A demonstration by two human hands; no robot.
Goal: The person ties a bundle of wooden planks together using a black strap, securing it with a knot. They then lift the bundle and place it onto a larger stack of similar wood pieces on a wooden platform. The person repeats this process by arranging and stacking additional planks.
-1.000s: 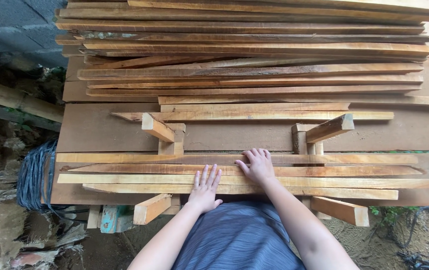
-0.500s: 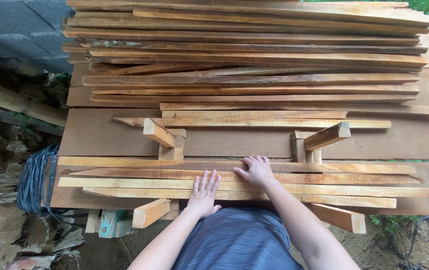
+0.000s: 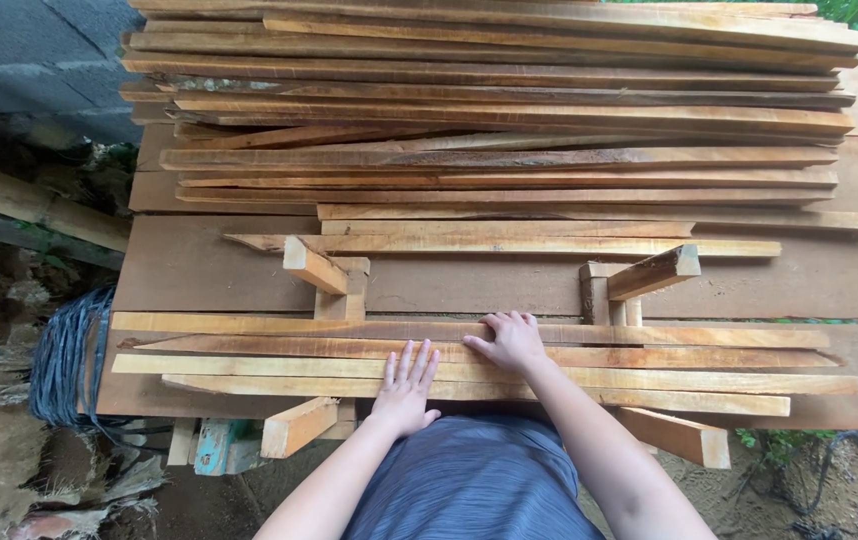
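My left hand [image 3: 405,388] lies flat, fingers together, on the near row of long thin wooden strips [image 3: 649,360] laid side by side across a brown board table [image 3: 509,285]. My right hand [image 3: 511,340] rests palm down just to its right, fingers spread over the farther strips of that row. Neither hand grips anything. Two small upright wooden block jigs, the left jig [image 3: 327,275] and the right jig [image 3: 634,280], stand just beyond the strips.
A big stack of long wooden slats [image 3: 509,110] fills the far half of the table. Short wooden offcuts [image 3: 299,425] stick out below the near edge. A coil of blue-grey rope [image 3: 64,360] hangs at the left; a grey block wall [image 3: 29,50] stands beyond.
The view has shifted slightly; both hands have stayed on the strips, with the left hand's fingers drawn closer together.
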